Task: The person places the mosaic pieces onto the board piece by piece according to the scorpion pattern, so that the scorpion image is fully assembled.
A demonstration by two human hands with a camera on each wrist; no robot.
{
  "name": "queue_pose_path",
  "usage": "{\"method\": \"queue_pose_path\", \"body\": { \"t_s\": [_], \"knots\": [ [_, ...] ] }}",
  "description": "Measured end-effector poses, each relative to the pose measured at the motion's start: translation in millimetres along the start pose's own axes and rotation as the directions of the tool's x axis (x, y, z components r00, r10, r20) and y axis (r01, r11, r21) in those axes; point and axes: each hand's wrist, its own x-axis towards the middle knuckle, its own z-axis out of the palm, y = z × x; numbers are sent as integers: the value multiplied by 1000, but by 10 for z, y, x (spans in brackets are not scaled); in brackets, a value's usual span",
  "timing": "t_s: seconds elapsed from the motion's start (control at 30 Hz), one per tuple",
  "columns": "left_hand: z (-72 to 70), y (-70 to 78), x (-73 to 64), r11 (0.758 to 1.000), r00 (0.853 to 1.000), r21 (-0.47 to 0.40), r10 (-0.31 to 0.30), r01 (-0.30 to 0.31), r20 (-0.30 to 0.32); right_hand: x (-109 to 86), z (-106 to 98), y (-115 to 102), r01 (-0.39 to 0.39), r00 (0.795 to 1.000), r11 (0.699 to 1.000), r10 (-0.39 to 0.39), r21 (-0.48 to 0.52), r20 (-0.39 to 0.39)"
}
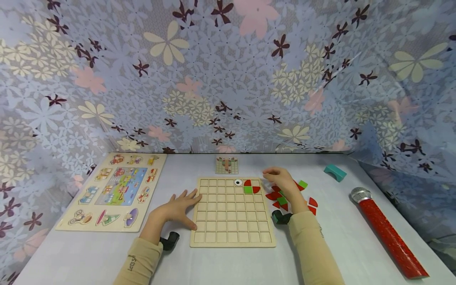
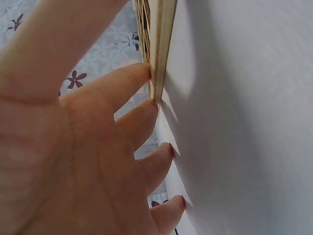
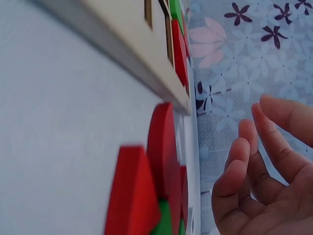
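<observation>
A wooden grid board (image 1: 231,245) lies in the middle of the table. In its top right area sit a white eye piece (image 1: 238,182), a green square (image 1: 247,190) and red quarter-round pieces (image 1: 256,190). My left hand (image 1: 177,209) is spread at the board's left edge, thumb and index fingertip against the rim, other fingertips on the table in the left wrist view. My right hand (image 1: 283,183) hovers beside the board's upper right corner, fingers loosely bent with nothing between them. Loose red pieces (image 3: 161,147) lie below it, partly hidden by the arm in the head view.
Behind the board stands a small pattern card (image 1: 226,165). A picture puzzle board (image 1: 67,221) is at the left. To the right are a teal arch block (image 1: 335,173) and a red microphone (image 1: 390,237). Flowered fabric (image 1: 228,79) hangs along the back.
</observation>
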Motion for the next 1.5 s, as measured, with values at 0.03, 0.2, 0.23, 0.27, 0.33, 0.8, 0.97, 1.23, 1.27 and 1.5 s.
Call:
{"method": "queue_pose_path", "body": {
  "t_s": [0.03,0.2,0.23,0.27,0.33,0.8,0.97,1.23,1.27,1.5],
  "knots": [
    [0,9,-1,1000,1000,5,-5,5,-1,-7,-14,14,-9,1000,1000,9,0,-3],
    [11,19,11,999,1000,34,-25,25,-1,-43,-90,56,-43,999,998,42,-38,-29],
    [13,15,14,999,1000,35,-25,25,-1,-45,-104,64,-47,998,997,45,-66,-34],
    [16,6,20,999,1000,38,-26,26,-2,-45,-116,73,-49,998,996,46,-78,-37],
    [19,-1,20,999,1000,38,-26,26,-3,-41,-135,96,-51,998,994,48,-96,-32],
    [32,-9,16,999,1000,39,-18,18,-4,-78,-188,157,-105,994,985,105,-140,-4],
    [27,-24,32,999,1000,40,-14,14,-14,-82,-186,134,-120,993,980,121,-161,-4],
    [23,-29,37,999,1000,37,-14,14,-12,-66,-180,128,-145,989,972,145,-188,-10],
    [22,-29,38,999,1000,37,-14,14,-11,-63,-179,129,-142,990,972,143,-190,-10],
    [21,-21,34,999,1000,38,-21,21,-8,-52,-170,114,-127,992,978,128,-167,-10]
  ]
}}
